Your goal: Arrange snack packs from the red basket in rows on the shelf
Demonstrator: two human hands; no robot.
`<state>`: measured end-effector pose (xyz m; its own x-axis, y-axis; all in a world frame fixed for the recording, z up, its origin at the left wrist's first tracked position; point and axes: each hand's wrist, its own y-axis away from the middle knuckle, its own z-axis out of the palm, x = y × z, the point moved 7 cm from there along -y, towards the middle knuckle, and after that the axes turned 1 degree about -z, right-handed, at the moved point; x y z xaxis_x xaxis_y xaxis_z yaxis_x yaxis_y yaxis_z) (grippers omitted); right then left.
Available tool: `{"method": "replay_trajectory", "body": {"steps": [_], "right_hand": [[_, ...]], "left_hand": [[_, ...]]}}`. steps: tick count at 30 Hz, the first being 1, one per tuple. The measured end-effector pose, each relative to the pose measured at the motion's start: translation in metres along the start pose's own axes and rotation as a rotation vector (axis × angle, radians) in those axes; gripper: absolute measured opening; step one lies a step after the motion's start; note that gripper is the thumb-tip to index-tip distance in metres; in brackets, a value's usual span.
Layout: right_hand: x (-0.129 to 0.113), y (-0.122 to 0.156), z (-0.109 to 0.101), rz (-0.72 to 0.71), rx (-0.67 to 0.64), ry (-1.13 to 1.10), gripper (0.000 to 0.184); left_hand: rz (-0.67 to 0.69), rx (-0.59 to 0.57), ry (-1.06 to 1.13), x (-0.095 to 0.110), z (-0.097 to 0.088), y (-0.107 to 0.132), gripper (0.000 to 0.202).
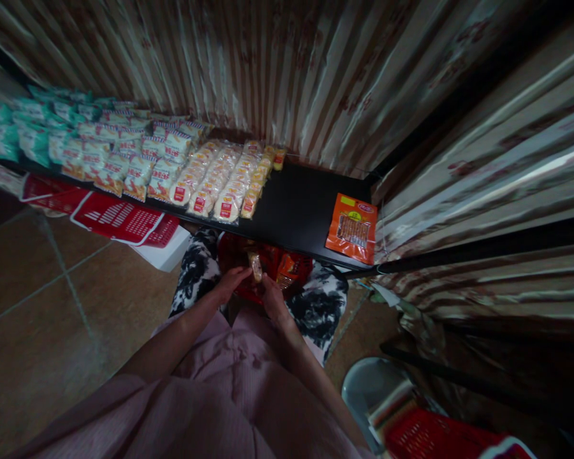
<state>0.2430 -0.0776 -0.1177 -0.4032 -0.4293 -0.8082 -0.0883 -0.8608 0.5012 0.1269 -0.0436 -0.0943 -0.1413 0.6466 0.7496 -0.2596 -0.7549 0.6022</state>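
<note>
Pink garment (229,395), bottom of frame, nearest the viewer. Centre: left hand (233,280) and right hand (272,296) meet on a small packet (255,266), fingers pinched on its lower end, holding it upright above a red basket (302,268) between the knees. Above: black shelf (296,210) carrying rows of packets (215,182); an orange packet (352,228) lies alone at the shelf's right front edge. Likely hazards: the light pinch may let the small packet slip into the basket or onto the floor tiles (52,306); a rising arm could sweep the orange packet off.
</note>
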Motion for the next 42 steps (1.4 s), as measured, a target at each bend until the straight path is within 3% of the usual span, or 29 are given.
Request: {"method": "replay_trajectory", "body": {"steps": [10,17,23,29,33,39,42], "right_hand": [[-0.009,0.005,0.003,-0.078,-0.018,0.118,0.041],[-0.022,0.013,0.013,-0.204,-0.114,0.161,0.040],[-0.017,0.006,0.005,-0.282,-0.044,0.326,0.039],[-0.015,0.002,-0.003,-0.247,0.053,0.493,0.037],[-0.019,0.004,-0.001,-0.261,0.045,0.441,0.035],[-0.009,0.004,0.002,-0.205,0.015,0.205,0.038],[-0.007,0.006,0.004,-0.166,0.004,0.128,0.037]], "left_hand": [[0.000,0.026,-0.047,0.000,-0.001,-0.001,0.047],[0.008,0.026,-0.008,0.000,0.003,0.003,0.043],[-0.004,0.042,-0.010,0.000,0.004,0.003,0.033],[0.020,0.115,-0.086,-0.005,-0.003,-0.001,0.022],[0.104,0.181,-0.269,-0.002,-0.007,-0.002,0.018],[0.339,0.325,-0.877,0.022,-0.002,0.009,0.022],[0.455,0.346,-1.055,0.030,0.007,0.015,0.017]]}}
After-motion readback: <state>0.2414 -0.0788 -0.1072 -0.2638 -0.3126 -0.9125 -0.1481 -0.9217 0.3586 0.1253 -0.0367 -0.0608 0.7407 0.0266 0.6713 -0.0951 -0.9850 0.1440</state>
